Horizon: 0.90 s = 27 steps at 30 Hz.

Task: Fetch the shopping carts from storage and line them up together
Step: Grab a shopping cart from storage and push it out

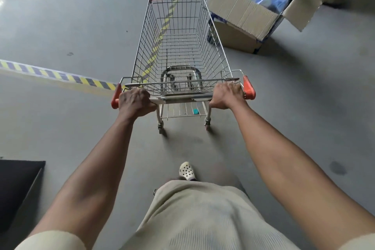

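Observation:
One wire shopping cart (pixel 178 46) stands straight ahead of me on the grey floor, its basket empty. Its handle bar (pixel 182 98) has orange end caps. My left hand (pixel 133 100) is closed around the bar's left end. My right hand (pixel 228 94) grips the right end, beside the orange cap. Both arms are stretched out toward the cart. A small teal object (pixel 195 111) lies on the cart's lower rack. No other cart is in view.
An open cardboard box (pixel 243 12) with blue packets sits close to the cart's right front; more boxes stand behind it. Yellow-and-black floor tape (pixel 56 75) runs from the left and under the cart. A dark flat object (pixel 18 189) lies at the lower left. My shoe (pixel 186 170) is behind the cart.

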Each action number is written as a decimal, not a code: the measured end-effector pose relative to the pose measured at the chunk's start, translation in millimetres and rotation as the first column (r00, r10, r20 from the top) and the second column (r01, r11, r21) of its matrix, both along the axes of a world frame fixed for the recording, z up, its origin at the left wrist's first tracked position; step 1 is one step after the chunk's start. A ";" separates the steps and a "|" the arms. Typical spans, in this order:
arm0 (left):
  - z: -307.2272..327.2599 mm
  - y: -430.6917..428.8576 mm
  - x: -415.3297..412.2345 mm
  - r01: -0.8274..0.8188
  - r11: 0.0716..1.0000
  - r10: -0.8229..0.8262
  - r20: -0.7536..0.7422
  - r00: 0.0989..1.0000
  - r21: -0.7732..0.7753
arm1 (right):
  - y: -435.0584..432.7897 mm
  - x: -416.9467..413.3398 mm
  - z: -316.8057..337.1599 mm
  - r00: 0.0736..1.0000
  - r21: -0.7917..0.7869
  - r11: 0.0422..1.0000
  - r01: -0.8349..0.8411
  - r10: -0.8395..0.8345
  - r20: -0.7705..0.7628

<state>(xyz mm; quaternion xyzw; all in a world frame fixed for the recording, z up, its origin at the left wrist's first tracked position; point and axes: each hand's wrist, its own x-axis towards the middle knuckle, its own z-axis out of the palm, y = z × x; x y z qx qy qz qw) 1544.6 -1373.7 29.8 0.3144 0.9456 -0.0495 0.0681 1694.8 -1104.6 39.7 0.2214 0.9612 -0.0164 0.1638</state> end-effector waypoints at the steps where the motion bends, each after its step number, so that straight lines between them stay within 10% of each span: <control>1: 0.3 11.2 -16.1 0.005 1.000 -0.005 0.004 1.000 -0.005 | 12.0 -17.0 -2.0 1.000 0.001 1.000 -0.002 0.002 0.012; 27: 3.0 306.1 -484.7 -0.124 0.992 0.124 0.003 0.992 -0.030 | 321.9 -530.1 -8.3 0.992 0.002 0.992 -0.126 0.126 -0.004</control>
